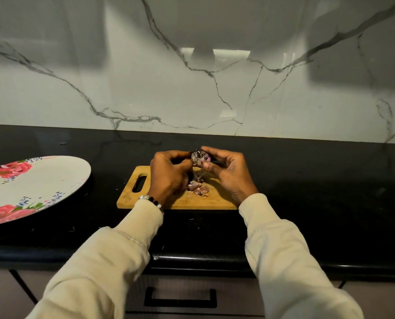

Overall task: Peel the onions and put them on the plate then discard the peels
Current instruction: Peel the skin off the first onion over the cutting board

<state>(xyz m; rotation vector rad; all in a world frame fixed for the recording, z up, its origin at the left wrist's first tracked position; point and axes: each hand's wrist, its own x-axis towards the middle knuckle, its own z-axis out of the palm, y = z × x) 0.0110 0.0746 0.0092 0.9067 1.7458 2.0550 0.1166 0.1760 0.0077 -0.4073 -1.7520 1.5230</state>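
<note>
Right hand (226, 173) fingers curl round one small onion (200, 157), thumb pressed on its underside; left hand (168, 173) fingertips pinch at its nine o'clock side. We see the onion raised above the far edge of the cutting board (182, 201), purple, mottled with dark papery skin. Below, at six o'clock, a cluster of peels (197, 186) lies on the board. One floral plate (37, 187) sits well apart at nine o'clock.

Both hands hold a small purple onion (200, 157) above the far edge of the cutting board (180, 199): right hand (226, 173) pinches it, left hand (168, 173) grips its other side. Peels (197, 187) heaped mid-board (floral plate (53, 180) at counter's left edge)
</note>
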